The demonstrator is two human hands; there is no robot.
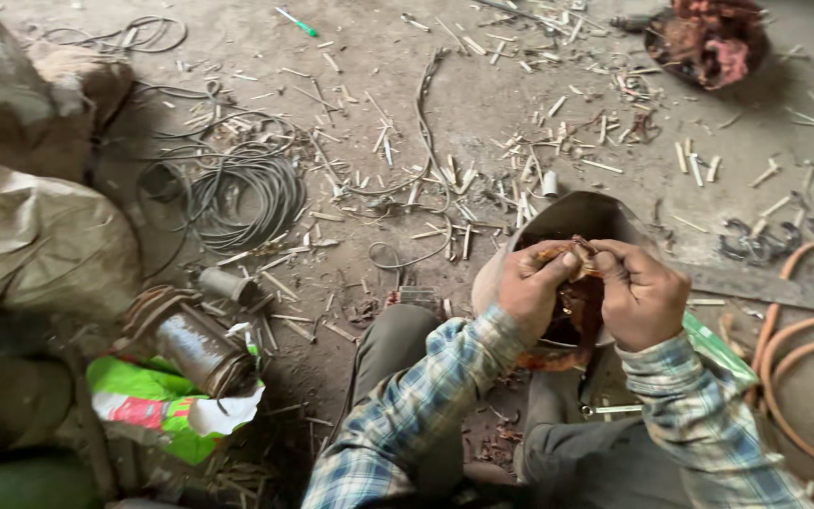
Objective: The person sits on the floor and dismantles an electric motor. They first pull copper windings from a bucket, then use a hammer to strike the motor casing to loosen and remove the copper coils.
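My left hand [528, 283] and right hand [641, 294] cover most of the copper winding [578, 306], so I cannot tell how my fingertips close on it. The motor housing [577, 215] shows only its far rim; my wrists hide the rest. At one o'clock the rusty stator [713, 42] is cut by the top edge. At three o'clock the orange hose [784, 358] runs off the right edge. At nine o'clock the sacks [30, 236] leave the frame. The spanner [610, 410] is half under my sleeve.
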